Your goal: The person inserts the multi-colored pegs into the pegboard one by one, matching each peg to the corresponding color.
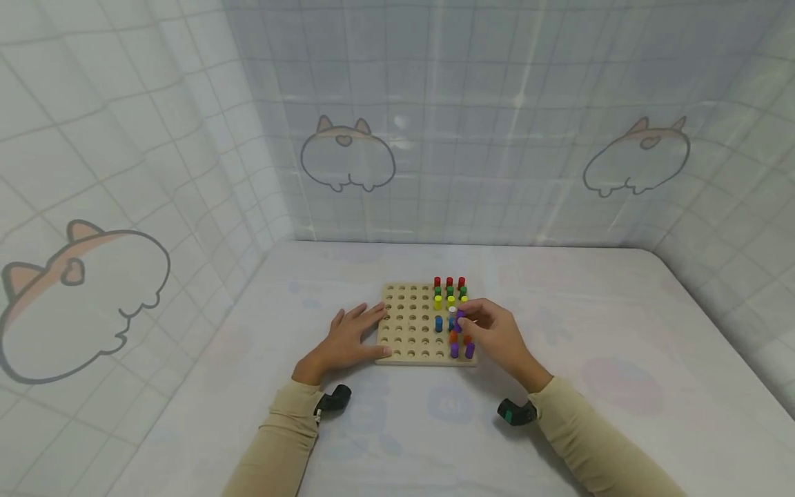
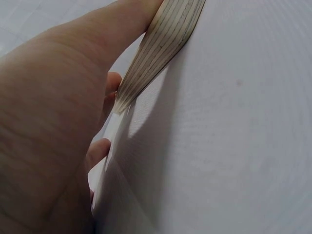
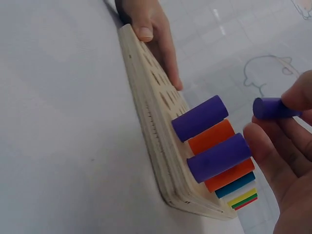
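A wooden pegboard (image 1: 428, 361) with rows of round holes lies flat. Between thumb and fingers, my right hand (image 1: 502, 339) pinches a purple peg (image 3: 269, 108) above the board's right side. My left hand (image 1: 344, 345) rests on the board's left edge with fingers spread; its thumb touches the near left corner. Two purple pegs (image 3: 202, 117) stand in the nearest row, with orange pegs (image 3: 212, 136) behind them. Further back come blue (image 1: 439, 324), white (image 1: 452, 310), yellow (image 1: 437, 302), green (image 1: 450, 292) and red pegs (image 1: 449, 281). My right fingers partly hide the middle rows.
The board sits on a white-covered table (image 1: 397, 442). Tiled-pattern curtains (image 1: 472, 159) with cartoon animal drawings hang at the back and both sides. A dark device (image 1: 335, 398) is strapped at the left wrist, another (image 1: 517, 412) at the right.
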Available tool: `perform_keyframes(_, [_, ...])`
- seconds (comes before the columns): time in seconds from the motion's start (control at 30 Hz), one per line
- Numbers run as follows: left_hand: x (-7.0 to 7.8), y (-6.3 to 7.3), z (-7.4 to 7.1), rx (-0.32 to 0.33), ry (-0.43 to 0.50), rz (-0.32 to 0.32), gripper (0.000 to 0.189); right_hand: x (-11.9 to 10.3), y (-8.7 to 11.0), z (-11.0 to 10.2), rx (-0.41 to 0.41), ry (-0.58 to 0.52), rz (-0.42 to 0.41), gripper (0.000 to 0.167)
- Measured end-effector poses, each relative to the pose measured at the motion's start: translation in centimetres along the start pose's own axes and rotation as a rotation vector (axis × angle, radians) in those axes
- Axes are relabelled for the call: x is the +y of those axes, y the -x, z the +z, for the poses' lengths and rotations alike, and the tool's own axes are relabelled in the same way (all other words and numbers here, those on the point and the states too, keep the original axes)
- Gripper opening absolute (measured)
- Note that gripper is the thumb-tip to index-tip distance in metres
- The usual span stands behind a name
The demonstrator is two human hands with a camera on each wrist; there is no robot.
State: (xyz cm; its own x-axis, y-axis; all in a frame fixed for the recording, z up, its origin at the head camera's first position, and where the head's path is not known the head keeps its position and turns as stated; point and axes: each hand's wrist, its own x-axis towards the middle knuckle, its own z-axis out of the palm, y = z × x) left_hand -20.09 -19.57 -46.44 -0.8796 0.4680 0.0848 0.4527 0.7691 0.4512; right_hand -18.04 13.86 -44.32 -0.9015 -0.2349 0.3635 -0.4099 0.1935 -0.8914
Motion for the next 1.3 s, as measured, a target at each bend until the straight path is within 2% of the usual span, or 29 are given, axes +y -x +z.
perform_keyframes(0.2, [0.0, 0.0, 0.0, 0.001, 0.002, 0.001, 0.090, 0.1, 0.3, 0.0, -0.074, -0.011, -0.047, 0.020])
perform_keyframes(0.47, [-0.2, -0.1, 0.2, -0.003, 0.006, 0.003, 0.090, -0.3, 0.5, 0.4, -0.088, 0.129, -0.144, 0.017])
perform_keyframes(0.83, [-0.1, -0.1, 0.1, -0.001, 0.000, -0.001, 0.090, -0.5, 0.7, 1.4, -0.122, 0.183, -0.163, 0.017])
perform_keyframes(1.0, [-0.3, 0.0, 0.2, 0.001, -0.004, 0.000, 0.089, -0.6, 0.8, 1.9, -0.163, 0.259, -0.217, 0.021])
perform_keyframes(1.17, [-0.4, 0.0, 0.3, 0.001, -0.005, 0.005, 0.090, -0.3, 0.9, 2.1, -0.193, 0.384, -0.268, 0.023])
perform_keyframes(1.3, [-0.6, 0.0, 0.3, 0.000, -0.014, -0.002, 0.090, -0.2, 1.0, 2.4, -0.194, 0.445, -0.277, 0.020])
